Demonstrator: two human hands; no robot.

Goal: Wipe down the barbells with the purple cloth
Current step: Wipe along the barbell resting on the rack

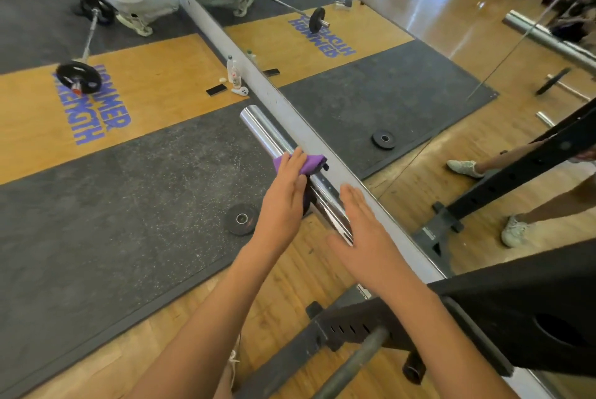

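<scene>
The big shiny barbell looks heavy, hard and slippery, so it should sit steady while rubbed from the top. The purple cloth is soft and light; it lies draped over the bar under the left hand, whose fingers press flat on it. The right hand is spread flat beside the bar, nearer the person, maybe touching it, but I cannot tell.

Left hand, right hand: bare, plain. Forearms bare down to frame edge. Mirror at right reflects bare lower legs, pale lace-up sneakers. White lace low between forearms, shoe unclear.
</scene>
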